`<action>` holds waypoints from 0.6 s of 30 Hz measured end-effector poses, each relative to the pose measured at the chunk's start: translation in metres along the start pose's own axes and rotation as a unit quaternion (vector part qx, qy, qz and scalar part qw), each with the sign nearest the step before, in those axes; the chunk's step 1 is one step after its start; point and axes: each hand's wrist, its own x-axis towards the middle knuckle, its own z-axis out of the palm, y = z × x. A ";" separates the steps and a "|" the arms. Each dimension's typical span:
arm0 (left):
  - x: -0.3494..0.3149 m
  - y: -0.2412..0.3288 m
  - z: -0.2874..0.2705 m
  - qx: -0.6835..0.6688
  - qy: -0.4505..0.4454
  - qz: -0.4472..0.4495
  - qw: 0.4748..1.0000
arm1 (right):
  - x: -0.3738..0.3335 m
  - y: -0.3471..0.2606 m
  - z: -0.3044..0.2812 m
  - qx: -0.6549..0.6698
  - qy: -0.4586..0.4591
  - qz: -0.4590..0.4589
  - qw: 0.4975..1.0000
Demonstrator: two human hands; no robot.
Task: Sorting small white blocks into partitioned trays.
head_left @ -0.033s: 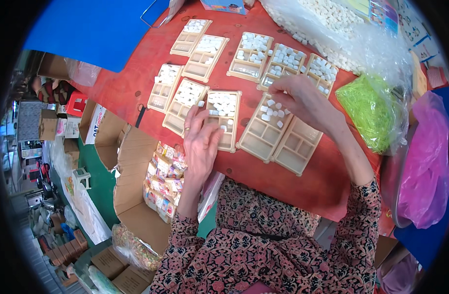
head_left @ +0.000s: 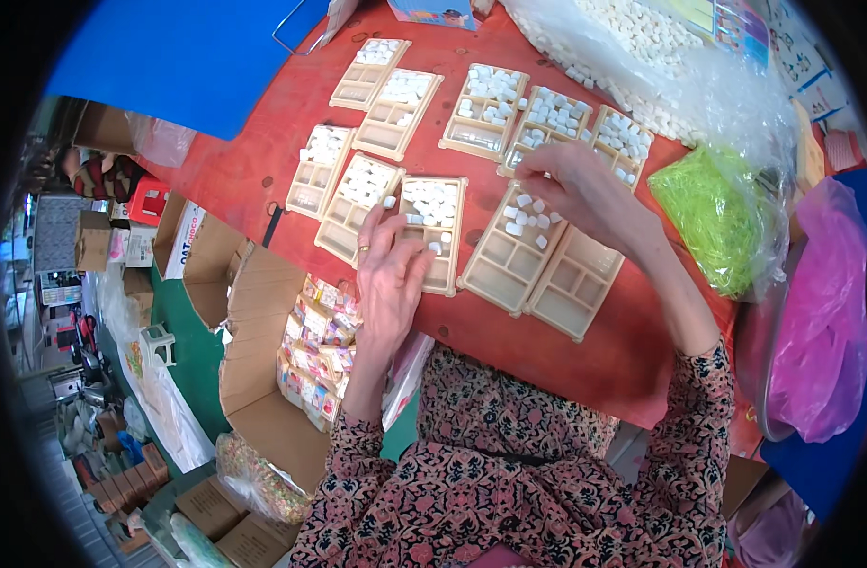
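Note:
My left hand point(head_left: 390, 275) rests over the near-left trays, fingers apart. Its fingertips lie by the edges of two beige compartment trays, a left one point(head_left: 336, 237) and a right one point(head_left: 443, 276), both with small white marshmallow-like pieces in their far ends. One white piece point(head_left: 389, 202) sits just at the fingertips. My right hand point(head_left: 585, 194) hovers over a longer tray point(head_left: 491, 275), fingers curled into a pinch; whatever they hold is hidden. Several loose white pieces point(head_left: 526, 218) lie in that tray below it. Beside it, a tray point(head_left: 572, 289) shows bare compartments.
More part-filled trays point(head_left: 393, 114) stand on the red table point(head_left: 291, 95). At the far right are a large clear bag of white pieces point(head_left: 632, 57) and a bag of green shreds point(head_left: 713, 218). A cardboard box point(head_left: 263, 303) with wrapped packs point(head_left: 320, 346) stands left of the table.
My right hand has shifted very slightly left. Otherwise the trays, the white pieces and my left hand look the same.

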 end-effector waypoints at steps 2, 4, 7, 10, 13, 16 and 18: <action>0.003 0.001 0.003 0.001 -0.003 0.002 1.000 | 0.011 0.000 -0.001 -0.005 -0.011 0.020 1.000; 0.006 0.000 0.004 0.005 -0.006 0.002 1.000 | 0.023 0.008 0.003 -0.015 -0.011 0.019 1.000; 0.011 -0.001 0.002 0.026 -0.004 0.027 0.999 | 0.041 0.015 0.009 -0.034 0.004 0.007 0.999; 0.017 -0.006 -0.007 0.034 -0.004 0.039 0.999 | 0.062 0.013 0.017 -0.054 0.037 -0.015 0.998; 0.023 -0.015 -0.017 0.040 -0.010 0.051 0.998 | 0.086 0.010 0.010 -0.071 0.053 -0.004 0.996; 0.027 -0.025 -0.023 0.052 -0.040 0.080 0.995 | 0.101 0.028 -0.025 -0.101 0.202 -0.093 0.970; 0.031 -0.023 -0.022 0.061 -0.053 0.089 0.993 | 0.109 0.055 -0.077 -0.230 0.270 -0.055 0.933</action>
